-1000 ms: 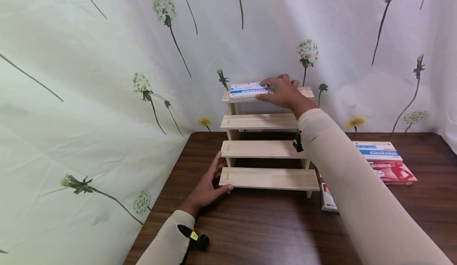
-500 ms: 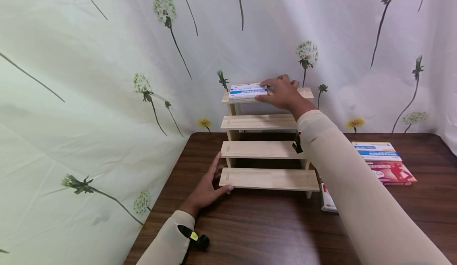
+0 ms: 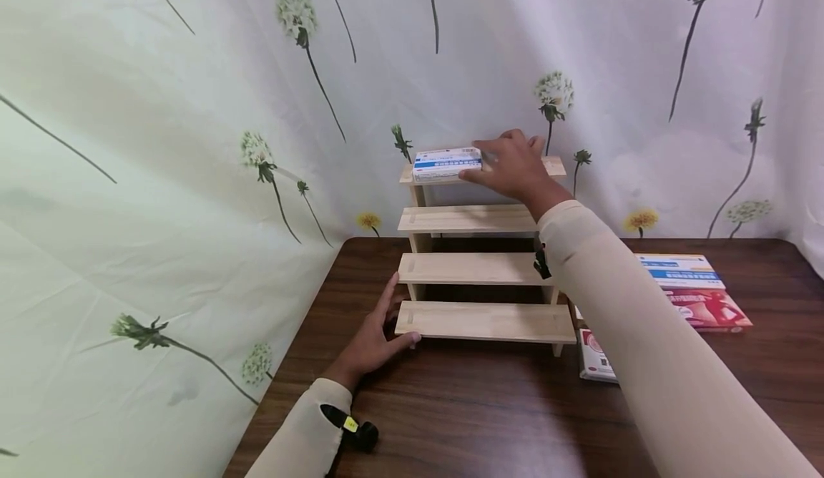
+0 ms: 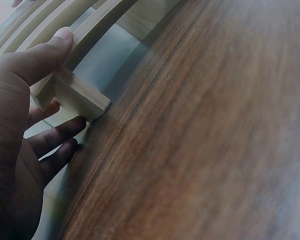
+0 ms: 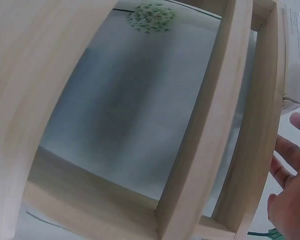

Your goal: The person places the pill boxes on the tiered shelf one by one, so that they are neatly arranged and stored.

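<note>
A four-step wooden stand (image 3: 486, 320) stands on the table. My left hand (image 3: 370, 345) grips its lower left end, thumb on the front edge of the bottom step and fingers around the side; the left wrist view shows this thumb (image 4: 60, 42) over the wood. On the top step, at the left, lies a white and blue medicine box (image 3: 444, 164). My right hand (image 3: 511, 165) pinches its right end, with the thumb at the front edge and the index finger at the back edge. In the right wrist view, the box (image 5: 294, 55) sits flat against the top board.
Right of the stand lie another white and blue box (image 3: 685, 275) and a red box (image 3: 714, 310). A white and red box (image 3: 595, 356) is partly hidden by my right sleeve (image 3: 618, 299). A flower-printed cloth (image 3: 450, 56) hangs close behind the stand.
My right index finger has lifted slightly from the box's top toward its back edge. The box and my left hand have stayed in place.
</note>
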`<state>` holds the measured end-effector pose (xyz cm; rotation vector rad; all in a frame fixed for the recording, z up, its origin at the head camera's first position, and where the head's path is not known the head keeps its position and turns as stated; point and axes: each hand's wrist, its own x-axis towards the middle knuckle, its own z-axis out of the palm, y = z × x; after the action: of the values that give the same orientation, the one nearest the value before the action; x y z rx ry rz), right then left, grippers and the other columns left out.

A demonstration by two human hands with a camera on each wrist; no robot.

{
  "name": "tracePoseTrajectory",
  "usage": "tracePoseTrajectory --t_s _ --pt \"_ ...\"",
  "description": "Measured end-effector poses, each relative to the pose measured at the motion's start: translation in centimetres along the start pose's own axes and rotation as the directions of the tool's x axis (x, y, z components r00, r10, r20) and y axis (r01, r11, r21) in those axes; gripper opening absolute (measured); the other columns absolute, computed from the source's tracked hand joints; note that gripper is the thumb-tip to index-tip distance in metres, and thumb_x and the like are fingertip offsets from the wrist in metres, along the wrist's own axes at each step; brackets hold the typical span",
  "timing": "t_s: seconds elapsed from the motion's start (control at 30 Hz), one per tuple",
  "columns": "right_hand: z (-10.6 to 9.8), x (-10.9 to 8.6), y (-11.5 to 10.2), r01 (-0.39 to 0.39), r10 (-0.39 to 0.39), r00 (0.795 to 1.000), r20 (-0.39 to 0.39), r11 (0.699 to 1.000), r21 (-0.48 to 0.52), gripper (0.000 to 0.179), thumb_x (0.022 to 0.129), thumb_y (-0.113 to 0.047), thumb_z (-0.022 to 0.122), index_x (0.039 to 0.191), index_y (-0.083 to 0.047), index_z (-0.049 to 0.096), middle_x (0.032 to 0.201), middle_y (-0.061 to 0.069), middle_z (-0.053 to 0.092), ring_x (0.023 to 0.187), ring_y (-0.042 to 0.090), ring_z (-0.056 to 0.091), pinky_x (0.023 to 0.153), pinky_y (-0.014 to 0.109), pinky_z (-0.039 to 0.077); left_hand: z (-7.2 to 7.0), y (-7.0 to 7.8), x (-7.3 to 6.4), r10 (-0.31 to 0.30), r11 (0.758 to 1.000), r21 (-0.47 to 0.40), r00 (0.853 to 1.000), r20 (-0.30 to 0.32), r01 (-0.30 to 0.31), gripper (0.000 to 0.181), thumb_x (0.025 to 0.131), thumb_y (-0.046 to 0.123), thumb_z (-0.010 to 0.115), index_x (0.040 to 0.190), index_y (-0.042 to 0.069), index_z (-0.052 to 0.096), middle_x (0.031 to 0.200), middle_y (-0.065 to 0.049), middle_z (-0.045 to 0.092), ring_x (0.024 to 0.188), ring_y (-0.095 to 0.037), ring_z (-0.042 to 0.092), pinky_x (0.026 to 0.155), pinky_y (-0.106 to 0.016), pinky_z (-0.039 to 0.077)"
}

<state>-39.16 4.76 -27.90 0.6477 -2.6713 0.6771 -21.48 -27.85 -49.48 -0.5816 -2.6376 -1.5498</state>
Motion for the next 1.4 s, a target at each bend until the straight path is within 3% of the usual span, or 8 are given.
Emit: tracePoseTrajectory --t_s 0.17,0.4,0.6,0.87,1.07,1.4 --pt "-0.2 -0.6 0.2 0.043 -0.042 0.997 -0.063 0.999 0.010 0.077 0.095 -0.065 0.076 0.156 -0.020 0.063 0.149 0.012 0.070 0.145 0.038 0.047 0.112 0.064 0.020 0.0 -0.1 0.2 0.004 1.000 0.005 1.000 0.003 -0.004 0.116 0.098 0.024 0.085 0.177 0.041 0.002 0.169 -0.021 0.048 0.149 -0.042 0.058 0.119 -0.065 0.044" --pt "-0.4 -2.1 0.4 0.104 -0.099 0.990 -0.101 0.994 0.045 0.073 0.095 -0.059 0.080 0.155 -0.020 0.065 0.149 0.011 0.070 0.140 0.035 0.048 0.113 0.068 0.017 0.0 -0.3 0.3 0.012 1.000 0.017 1.000 0.002 -0.012 0.116 0.098 0.025 0.085 0.178 0.031 0.002 0.168 -0.020 0.048 0.147 -0.042 0.059 0.118 -0.067 0.044" --pt "-0.6 -3.8 1.2 0.171 -0.162 0.976 -0.145 0.984 0.051 0.072 0.095 -0.056 0.082 0.156 -0.022 0.064 0.161 0.011 0.061 0.148 0.038 0.046 0.114 0.070 0.018 -0.3 -0.1 0.3 0.021 1.000 0.002 1.000 -0.003 -0.021 0.116 0.098 0.023 0.085 0.176 0.045 0.002 0.168 -0.020 0.049 0.146 -0.042 0.059 0.118 -0.068 0.043" --pt "-1.5 -7.0 3.2 0.221 -0.210 0.966 -0.154 0.974 0.056 0.079 0.093 -0.042 0.087 0.161 -0.016 0.057 0.170 0.016 0.050 0.153 0.042 0.041 0.110 0.074 0.018 0.0 -0.4 0.4 0.030 1.000 0.006 1.000 0.010 -0.030 0.116 0.098 0.023 0.085 0.176 0.041 0.002 0.167 -0.020 0.050 0.145 -0.042 0.061 0.118 -0.067 0.045" --pt "-2.0 -9.7 3.7 0.261 -0.245 0.960 -0.139 0.959 0.112 0.080 0.092 -0.039 0.088 0.161 -0.014 0.056 0.168 0.016 0.052 0.149 0.041 0.043 0.108 0.071 0.018 0.3 -0.4 0.3 0.021 1.000 0.009 1.000 0.013 -0.021 0.116 0.098 0.024 0.085 0.176 0.042 0.001 0.167 -0.020 0.050 0.147 -0.041 0.060 0.117 -0.066 0.045" --pt "-2.4 -13.8 4.5 0.319 -0.287 0.939 -0.187 0.933 0.169 0.080 0.090 -0.028 0.091 0.161 -0.014 0.057 0.166 0.017 0.054 0.151 0.042 0.043 0.102 0.070 0.020 0.0 -0.3 0.3 0.018 1.000 0.005 1.000 0.006 -0.018 0.116 0.099 0.023 0.085 0.177 0.041 0.000 0.169 -0.021 0.047 0.149 -0.043 0.057 0.118 -0.067 0.044"
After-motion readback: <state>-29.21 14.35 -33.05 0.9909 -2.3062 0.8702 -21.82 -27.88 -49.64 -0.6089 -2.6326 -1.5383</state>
